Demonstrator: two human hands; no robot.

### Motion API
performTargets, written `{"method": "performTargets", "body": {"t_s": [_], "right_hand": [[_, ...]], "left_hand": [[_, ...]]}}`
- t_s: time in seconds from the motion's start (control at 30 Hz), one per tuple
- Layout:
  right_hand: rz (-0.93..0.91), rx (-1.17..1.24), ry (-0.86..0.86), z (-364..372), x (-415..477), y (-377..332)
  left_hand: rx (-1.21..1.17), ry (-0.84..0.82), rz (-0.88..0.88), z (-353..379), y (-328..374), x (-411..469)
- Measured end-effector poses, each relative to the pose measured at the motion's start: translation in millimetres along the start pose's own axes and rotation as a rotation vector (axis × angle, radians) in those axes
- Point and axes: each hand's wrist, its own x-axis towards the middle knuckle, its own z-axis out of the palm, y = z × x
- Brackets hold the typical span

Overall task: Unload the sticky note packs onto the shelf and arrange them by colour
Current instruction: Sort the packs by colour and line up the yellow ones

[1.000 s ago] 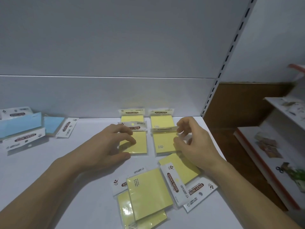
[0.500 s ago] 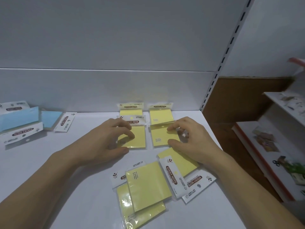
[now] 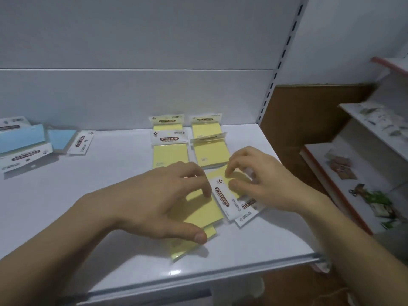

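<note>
Yellow sorting in hand: loose packs at the front not yet squared into rows.
Left hand [image 3: 159,202] spanned the top loose pack [image 3: 198,214], thumb and fingers curled on opposite edges, gripping it. Right hand [image 3: 265,184] curled over the neighbouring pack [image 3: 216,174]; pinching or merely touching, cannot tell. Both packs lay skewed near the shelf [image 3: 99,177] front, before two tidy yellow rows [image 3: 171,155]; blue packs [image 3: 22,138] well apart, far left. Next, probably: lift, turn header rearward, lay in line.
</note>
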Motion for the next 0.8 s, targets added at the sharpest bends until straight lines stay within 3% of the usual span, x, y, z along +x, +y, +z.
{"method": "performTargets", "body": {"t_s": [0.17,0.43,0.67,0.8], "right_hand": [[0.095,0.034,0.073,2.9,-26.9,-0.4],[0.208,-0.201,0.056,-8.7,-57.9,-34.9],[0.141,-0.131,-0.337,-12.7,-70.0,-53.2],[0.096,-0.195,-0.330,-10.5,-59.7,-55.3]], "left_hand": [[0.087,0.036,-0.028,17.2,12.5,-8.4],[0.053,0.051,0.008,11.1,0.7,-32.0],[-0.004,0.106,-0.031,6.2,-18.8,-64.6],[-0.019,0.154,-0.106,7.5,-31.8,-83.7]]}}
